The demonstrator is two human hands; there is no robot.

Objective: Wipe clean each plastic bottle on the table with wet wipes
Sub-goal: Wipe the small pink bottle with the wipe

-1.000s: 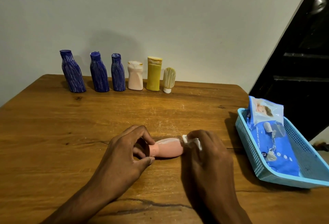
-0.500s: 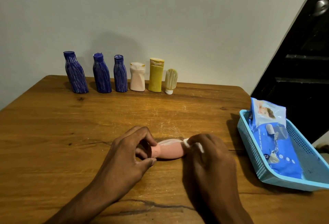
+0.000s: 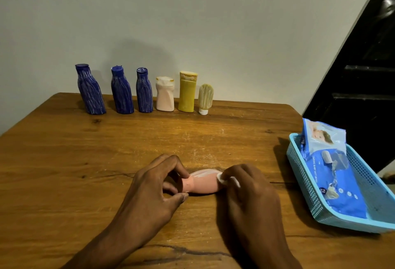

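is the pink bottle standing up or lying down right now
Lying down. The pink bottle rests on its side on the table, cap toward the left hand, base toward the right hand.

Both forearms are reaching forward; the left hand is curling its fingers in a pinch, the right hand is lying knuckles-up, fingers bent.

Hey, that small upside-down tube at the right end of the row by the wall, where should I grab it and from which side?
Pinch the small tube across its ribbed body, coming from the front. It stands on its narrow white cap, so it probably tips easily; the yellow bottle crowds its left and the wall sits behind.
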